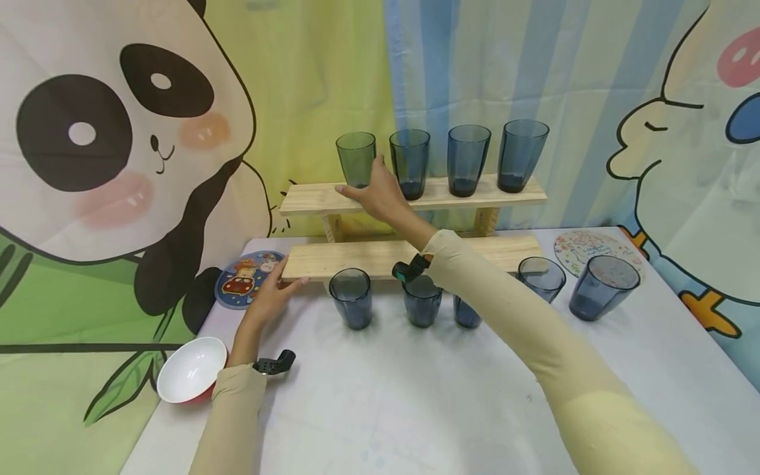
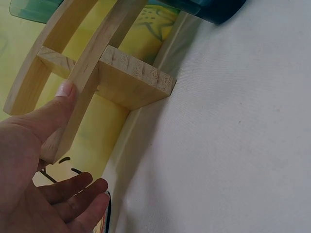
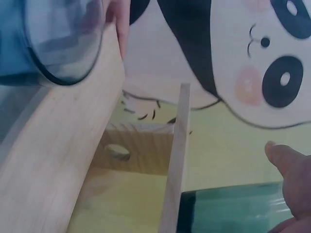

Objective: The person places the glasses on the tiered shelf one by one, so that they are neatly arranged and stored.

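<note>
Between white table (image 1: 380, 389) and panda curtain (image 1: 196, 158), my left hand (image 1: 270, 297) grips a shelf (image 1: 344, 253), right hand (image 1: 382, 192) spread by a glass (image 1: 354, 160)

We are wearing long, plain beige sleeves (image 1: 505, 310), and we are also sporting small black wrist cameras (image 1: 275, 363), one per arm.

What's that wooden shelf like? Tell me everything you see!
The shelf looks like pale, grainy wood. It has two long planks, the back one higher, joined by supports; one support has a hole. It stands upright on the white table. Four glasses stand along the top plank, and the left hand grips the lower plank's left end.
</note>
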`<state>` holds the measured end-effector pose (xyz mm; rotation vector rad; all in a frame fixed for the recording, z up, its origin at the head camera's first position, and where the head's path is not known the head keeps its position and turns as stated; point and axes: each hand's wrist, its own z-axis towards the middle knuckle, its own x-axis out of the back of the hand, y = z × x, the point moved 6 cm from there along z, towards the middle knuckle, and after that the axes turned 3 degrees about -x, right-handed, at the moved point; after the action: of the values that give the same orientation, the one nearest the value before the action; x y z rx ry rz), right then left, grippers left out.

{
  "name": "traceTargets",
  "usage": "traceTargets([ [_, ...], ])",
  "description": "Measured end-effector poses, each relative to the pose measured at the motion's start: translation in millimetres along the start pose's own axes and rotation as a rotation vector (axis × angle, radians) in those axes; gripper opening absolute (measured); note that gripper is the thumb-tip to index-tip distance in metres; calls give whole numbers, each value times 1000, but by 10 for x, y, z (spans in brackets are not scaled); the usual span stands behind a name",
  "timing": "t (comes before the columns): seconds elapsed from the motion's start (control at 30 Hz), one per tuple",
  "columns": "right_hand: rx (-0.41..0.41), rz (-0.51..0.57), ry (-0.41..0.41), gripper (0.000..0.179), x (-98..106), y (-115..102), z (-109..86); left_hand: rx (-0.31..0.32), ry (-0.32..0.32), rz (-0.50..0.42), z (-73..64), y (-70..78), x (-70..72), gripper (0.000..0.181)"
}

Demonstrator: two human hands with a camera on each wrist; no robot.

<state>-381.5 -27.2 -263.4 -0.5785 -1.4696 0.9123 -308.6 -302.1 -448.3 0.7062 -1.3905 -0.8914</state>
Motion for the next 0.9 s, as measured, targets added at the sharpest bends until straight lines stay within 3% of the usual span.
traceTargets([
  [0.17,113,-55,-118,109,168,46,-413,5,1,8,-13,13,-4,93],
  [0.27,190,5,-156,98,428,126,-673,1,8,16,2,16,0,93],
  [0.37,216,67,-142,87,771,304,-925,2,1,26,16,7,-8,94],
  [0.63,96,-50,86,87,1652,1002,-1572,8,-3,20,-3,4,2,94],
  [0.87,-46,-80,342,86,2144,1810,-2077,45,-38,11,-182,436,5,87],
  [0.9,-68,-73,374,84,2193,1927,-2148,41,-38,9,-178,436,-2,87],
])
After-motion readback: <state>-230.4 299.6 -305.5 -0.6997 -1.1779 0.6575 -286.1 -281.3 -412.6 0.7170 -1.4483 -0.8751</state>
